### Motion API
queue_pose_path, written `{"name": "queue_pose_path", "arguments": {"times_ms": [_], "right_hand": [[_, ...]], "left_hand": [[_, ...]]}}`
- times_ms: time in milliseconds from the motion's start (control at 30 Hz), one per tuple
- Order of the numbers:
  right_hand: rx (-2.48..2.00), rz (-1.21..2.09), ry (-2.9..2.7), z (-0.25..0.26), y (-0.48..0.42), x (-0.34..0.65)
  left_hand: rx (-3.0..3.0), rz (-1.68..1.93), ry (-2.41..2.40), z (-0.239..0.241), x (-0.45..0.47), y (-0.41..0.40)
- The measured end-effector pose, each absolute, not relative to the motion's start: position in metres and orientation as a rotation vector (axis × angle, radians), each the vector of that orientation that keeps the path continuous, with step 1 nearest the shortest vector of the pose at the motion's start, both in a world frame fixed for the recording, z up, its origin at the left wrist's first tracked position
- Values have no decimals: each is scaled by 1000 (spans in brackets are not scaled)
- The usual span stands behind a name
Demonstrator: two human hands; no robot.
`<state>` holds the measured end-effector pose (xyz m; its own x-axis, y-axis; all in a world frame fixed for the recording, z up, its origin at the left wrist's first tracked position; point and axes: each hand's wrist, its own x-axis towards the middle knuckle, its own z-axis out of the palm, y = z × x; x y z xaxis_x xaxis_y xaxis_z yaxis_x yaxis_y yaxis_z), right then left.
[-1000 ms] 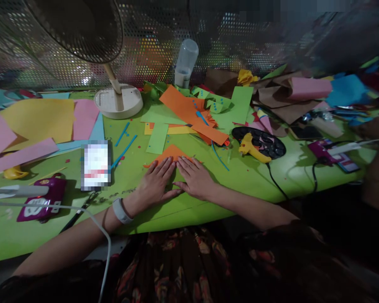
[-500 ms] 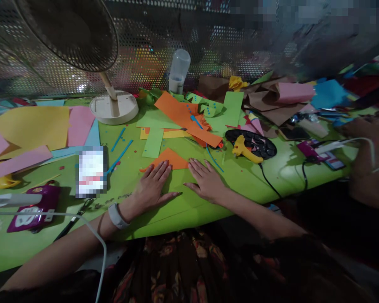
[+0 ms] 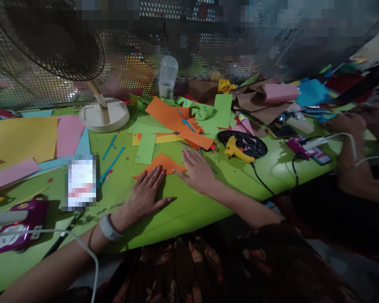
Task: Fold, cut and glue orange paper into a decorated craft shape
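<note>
My left hand (image 3: 147, 191) lies flat on a green paper sheet (image 3: 177, 198), fingers stretched out and together, a white band on its wrist. My right hand (image 3: 197, 170) also rests flat and open on the same sheet, a little further right. Just beyond the fingertips of both hands lies an orange triangular paper piece (image 3: 164, 163). Neither hand holds anything.
A fan base (image 3: 104, 114) stands at the back left. A yellow glue gun (image 3: 236, 149) lies on a black tray (image 3: 255, 144). Loose coloured paper (image 3: 22, 136) covers the left. A phone (image 3: 80, 182) and a purple device (image 3: 17, 227) lie near the left; another person's hand (image 3: 345, 124) is at the right.
My hands were side by side and touching; they have slid apart, the right one moving right. The view has shifted, so everything appears further left.
</note>
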<state>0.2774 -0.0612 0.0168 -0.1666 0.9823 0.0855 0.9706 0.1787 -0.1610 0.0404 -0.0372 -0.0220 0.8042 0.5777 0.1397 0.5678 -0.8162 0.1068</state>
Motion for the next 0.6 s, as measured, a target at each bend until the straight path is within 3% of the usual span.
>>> {"name": "queue_pose_path", "arguments": {"times_ms": [200, 367, 600], "right_hand": [[-2007, 120, -2096, 25, -38, 286], [-1617, 287, -2514, 7, -60, 249], [-1582, 196, -2557, -20, -79, 233]], "left_hand": [[2944, 260, 927, -21, 40, -37], [2944, 292, 908, -23, 39, -37], [2937, 279, 920, -26, 39, -36]]}}
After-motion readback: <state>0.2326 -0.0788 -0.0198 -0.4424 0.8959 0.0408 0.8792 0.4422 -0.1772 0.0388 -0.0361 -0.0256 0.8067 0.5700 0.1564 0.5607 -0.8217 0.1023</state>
